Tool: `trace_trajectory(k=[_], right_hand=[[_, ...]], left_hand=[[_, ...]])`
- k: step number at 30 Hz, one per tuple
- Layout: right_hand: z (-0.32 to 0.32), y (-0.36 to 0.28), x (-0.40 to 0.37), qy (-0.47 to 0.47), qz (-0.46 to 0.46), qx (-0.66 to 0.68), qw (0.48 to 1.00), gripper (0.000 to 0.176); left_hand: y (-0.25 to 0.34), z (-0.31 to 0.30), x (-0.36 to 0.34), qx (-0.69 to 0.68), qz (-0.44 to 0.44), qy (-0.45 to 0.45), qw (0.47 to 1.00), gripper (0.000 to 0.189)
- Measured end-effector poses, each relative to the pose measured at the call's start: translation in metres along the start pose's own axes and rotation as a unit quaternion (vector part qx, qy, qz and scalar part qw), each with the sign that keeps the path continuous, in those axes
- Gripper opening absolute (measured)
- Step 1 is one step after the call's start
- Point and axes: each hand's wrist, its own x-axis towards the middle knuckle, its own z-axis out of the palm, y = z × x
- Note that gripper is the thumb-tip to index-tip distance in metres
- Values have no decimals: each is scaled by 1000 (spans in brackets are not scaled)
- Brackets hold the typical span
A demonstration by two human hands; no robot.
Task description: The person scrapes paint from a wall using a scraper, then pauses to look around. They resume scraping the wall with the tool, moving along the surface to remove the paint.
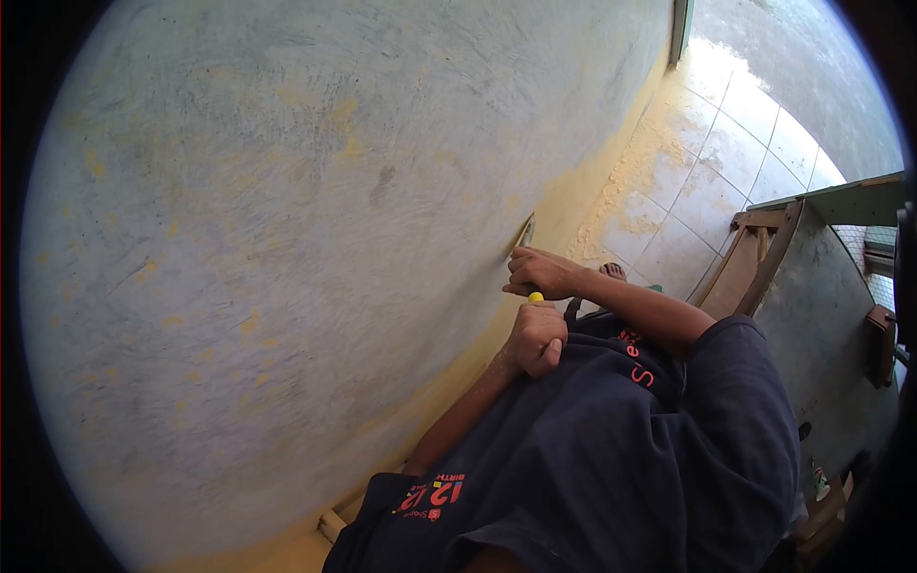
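A scraper with a metal blade (pixel 525 232) and a yellow handle (pixel 536 297) is pressed edge-on against a grey wall (pixel 287 239) that carries patches of old yellow paint. My right hand (pixel 542 272) is wrapped around the tool just behind the blade. Below it, my left hand (pixel 537 340) is closed on the end of the yellow handle. Both arms reach out from my dark blue shirt (pixel 611 449), which has red print on it.
Yellow dust lies along the foot of the wall on the pale tiled floor (pixel 702 172). A wooden frame (pixel 755 258) leans at the right beside a grey surface. A foot (pixel 612 271) shows just beyond my right wrist.
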Motion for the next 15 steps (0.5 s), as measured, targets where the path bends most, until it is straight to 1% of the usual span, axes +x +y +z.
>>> trace_trajectory(k=[1, 4, 7, 10, 11, 14, 15], right_hand=[[-6, -7, 2, -7, 9, -12, 1000, 44], [-6, -6, 1, -17, 22, 5, 1000, 44], [-8, -6, 2, -2, -2, -1, 1000, 42], [-10, -13, 3, 11, 3, 11, 1000, 43], [-10, -11, 3, -10, 22, 13, 1000, 43], [-11, -9, 4, 3, 0, 3, 1000, 44], [-12, -10, 4, -2, 9, 5, 1000, 43]], left_hand=[[1, -2, 2, 0, 3, -2, 1000, 15], [1, 0, 2, 1, 7, 10, 1000, 16], [5, -2, 6, -15, 4, 26, 1000, 17], [11, -4, 11, -12, 7, 16, 1000, 18], [11, -3, 6, -11, 6, 20, 1000, 18], [3, -2, 9, -6, 7, 16, 1000, 18], [6, -4, 14, -9, 7, 16, 1000, 17]])
